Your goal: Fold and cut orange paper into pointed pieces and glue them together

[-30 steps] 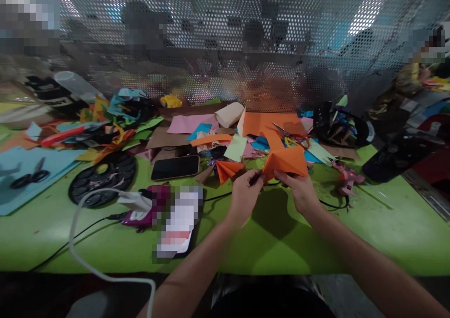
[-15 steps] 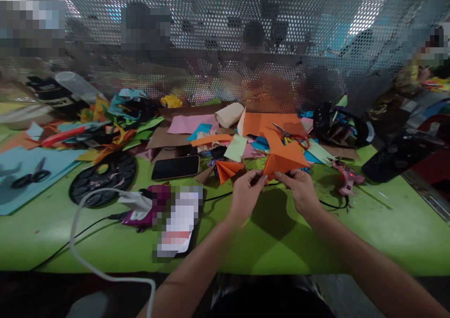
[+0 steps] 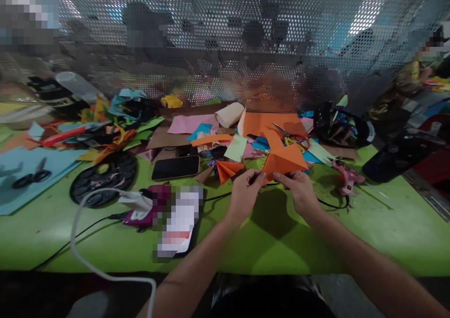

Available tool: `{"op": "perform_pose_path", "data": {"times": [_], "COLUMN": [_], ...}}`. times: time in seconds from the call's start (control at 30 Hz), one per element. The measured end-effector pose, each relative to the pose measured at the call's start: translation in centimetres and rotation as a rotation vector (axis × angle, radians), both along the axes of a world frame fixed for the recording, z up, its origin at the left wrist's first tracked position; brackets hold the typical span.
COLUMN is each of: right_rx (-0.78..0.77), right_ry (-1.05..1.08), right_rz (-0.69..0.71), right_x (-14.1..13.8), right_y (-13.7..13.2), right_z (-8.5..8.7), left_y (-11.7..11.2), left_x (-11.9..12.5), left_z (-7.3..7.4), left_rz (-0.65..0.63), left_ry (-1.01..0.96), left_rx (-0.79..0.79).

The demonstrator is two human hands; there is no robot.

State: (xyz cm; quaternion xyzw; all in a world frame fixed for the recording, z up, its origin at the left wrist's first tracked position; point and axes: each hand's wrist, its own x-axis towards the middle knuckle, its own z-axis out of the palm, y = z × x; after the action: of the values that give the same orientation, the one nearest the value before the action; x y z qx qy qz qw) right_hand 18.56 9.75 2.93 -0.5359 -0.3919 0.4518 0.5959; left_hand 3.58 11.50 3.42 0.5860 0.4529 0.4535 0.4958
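Observation:
A folded sheet of orange paper (image 3: 287, 159) is held up just above the green table (image 3: 274, 257). My left hand (image 3: 246, 190) pinches its lower left corner between thumb and fingers. Along the lower edge, my right hand (image 3: 298, 189) grips the same paper, the thumb lying on the near side. Just left of it lies a pleated orange paper piece (image 3: 228, 170), touched by neither hand. Behind the held sheet are scissors with red and yellow handles (image 3: 295, 141) and a flat orange sheet (image 3: 270, 122).
A pink glue gun (image 3: 349, 180) with a lit red light stands at right, near a dark bottle (image 3: 390, 161). On the left are a dark phone (image 3: 176, 167), a lit phone (image 3: 183, 219), a purple power strip (image 3: 146, 212) and a black round tray (image 3: 79, 182). Perforated metal (image 3: 225, 37) rises behind.
Both hands keep their pinch on the orange paper. It has shifted only very slightly, and nothing else on the table has visibly moved.

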Motion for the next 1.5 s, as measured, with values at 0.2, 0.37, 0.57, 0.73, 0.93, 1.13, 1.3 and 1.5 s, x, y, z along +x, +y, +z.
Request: {"op": "perform_pose_path", "data": {"times": [0.2,0.37,0.57,0.73,0.93,1.13,1.3,1.5], "right_rx": [0.133,0.352,0.399,0.265,0.123,0.021,0.014,0.001], "right_ry": [-0.142,-0.785,-0.988,-0.841,-0.565,-0.333,-0.293,-0.298], "right_rz": [-0.121,-0.098,0.244,0.237,0.188,0.121,0.084,0.116], "right_x": [3.2,5.2,3.8,3.9,4.3,4.8,4.9,4.5], "right_y": [0.5,0.1,0.2,0.3,-0.1,-0.4,-0.3,-0.4], "right_z": [0.8,2.8,2.7,2.2,2.4,2.5,2.6,2.4], "left_y": [1.1,1.3,0.9,0.9,1.3,1.8,1.8,1.4], "left_x": [-1.4,-2.2,-2.1,-2.3,-3.1,-3.5,-3.4,-2.9], "left_z": [0.2,0.7,0.7,1.0,1.1,0.6,1.0,1.0], "left_rz": [0.000,-0.105,-0.251,-0.298,-0.221,-0.171,-0.176,-0.236], "left_ry": [0.198,0.586,0.701,0.658,0.471,0.162,0.064,0.103], "left_rx": [0.086,0.293,0.483,0.488,0.373,0.180,0.090,0.147]}}
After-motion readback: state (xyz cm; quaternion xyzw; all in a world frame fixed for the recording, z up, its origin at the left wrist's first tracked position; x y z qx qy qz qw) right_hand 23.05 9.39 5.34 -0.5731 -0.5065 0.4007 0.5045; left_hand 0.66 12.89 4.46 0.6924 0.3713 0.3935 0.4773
